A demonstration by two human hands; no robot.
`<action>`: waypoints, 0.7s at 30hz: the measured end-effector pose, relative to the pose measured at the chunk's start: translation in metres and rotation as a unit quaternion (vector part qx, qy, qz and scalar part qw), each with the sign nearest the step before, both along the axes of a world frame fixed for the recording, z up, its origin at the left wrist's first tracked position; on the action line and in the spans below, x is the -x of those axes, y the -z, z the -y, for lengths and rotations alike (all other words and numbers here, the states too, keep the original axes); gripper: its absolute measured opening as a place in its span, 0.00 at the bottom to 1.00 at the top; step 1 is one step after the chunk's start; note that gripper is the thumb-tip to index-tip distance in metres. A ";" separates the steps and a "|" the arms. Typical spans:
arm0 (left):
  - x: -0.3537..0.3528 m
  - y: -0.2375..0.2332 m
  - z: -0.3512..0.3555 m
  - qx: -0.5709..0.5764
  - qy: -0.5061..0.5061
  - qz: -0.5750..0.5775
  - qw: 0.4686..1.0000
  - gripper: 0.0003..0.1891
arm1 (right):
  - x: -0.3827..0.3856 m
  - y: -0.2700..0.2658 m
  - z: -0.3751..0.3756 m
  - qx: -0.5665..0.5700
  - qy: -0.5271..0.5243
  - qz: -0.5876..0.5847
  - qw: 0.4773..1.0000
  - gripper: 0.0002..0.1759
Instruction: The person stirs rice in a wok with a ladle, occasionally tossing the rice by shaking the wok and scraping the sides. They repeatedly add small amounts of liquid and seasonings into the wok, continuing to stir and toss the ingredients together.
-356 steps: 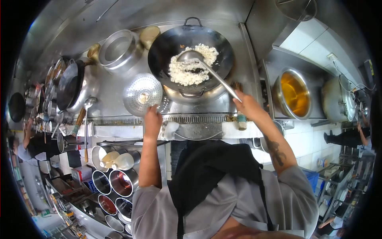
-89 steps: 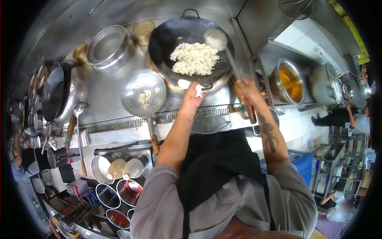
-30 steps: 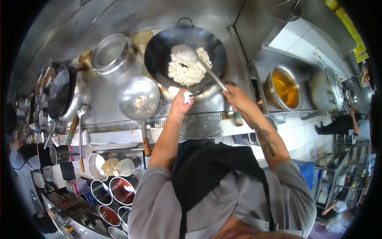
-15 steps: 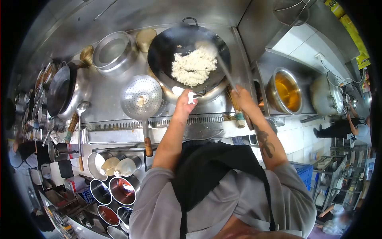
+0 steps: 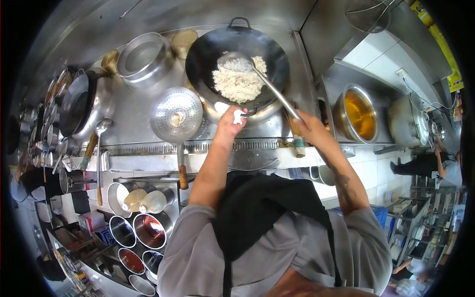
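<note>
A black wok (image 5: 203, 54) stands on the steel range, with a mound of white rice (image 5: 237, 88) in it. My left hand (image 5: 231, 121) is closed round a white cloth (image 5: 238, 117) at the wok's near loop handle (image 5: 251, 112). In my right hand (image 5: 310, 127) is the long handle of a ladle (image 5: 277, 91); the fingers wrap round it. The ladle's bowl lies on the far part of the rice. Below my right hand a bamboo brush (image 5: 298, 141) leans at the range's front edge.
A perforated skimmer (image 5: 176, 111) with a wooden handle lies left of the wok. Stacked steel pots (image 5: 143, 59) stand behind it. On the right is a metal bowl of yellow oil (image 5: 358, 114). Several sauce containers (image 5: 151, 230) sit at lower left. Another person (image 5: 435, 163) stands far right.
The ladle's bowl has moved left over the rice, from the mound's right side. My right hand has shifted slightly right and down. My left hand stays at the wok handle.
</note>
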State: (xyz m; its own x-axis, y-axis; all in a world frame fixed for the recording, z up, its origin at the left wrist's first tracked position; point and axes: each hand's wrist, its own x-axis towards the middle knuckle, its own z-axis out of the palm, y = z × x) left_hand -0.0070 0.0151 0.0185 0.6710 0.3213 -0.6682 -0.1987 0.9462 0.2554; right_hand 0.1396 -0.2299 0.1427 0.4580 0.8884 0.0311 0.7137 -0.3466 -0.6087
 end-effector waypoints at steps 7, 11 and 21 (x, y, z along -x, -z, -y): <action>0.030 -0.054 0.045 0.019 0.009 0.049 0.999 0.02 | -0.004 -0.043 0.030 0.097 -0.031 -0.008 0.995 0.27; 0.034 -0.083 0.051 0.034 -0.041 0.012 0.999 0.04 | 0.013 -0.100 0.043 0.153 -0.009 -0.123 0.981 0.27; 0.084 -0.052 0.089 -0.483 0.036 0.035 0.874 0.02 | 0.003 -0.058 0.071 0.121 -0.062 0.021 0.991 0.22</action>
State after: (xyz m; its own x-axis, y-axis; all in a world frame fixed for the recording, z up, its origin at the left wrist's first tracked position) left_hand -0.0914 -0.0743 0.0704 0.7406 0.6687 -0.0654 -0.1946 0.3067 0.9317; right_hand 0.1362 -0.3011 0.2010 0.3478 0.9216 -0.1721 0.7828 -0.3865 -0.4877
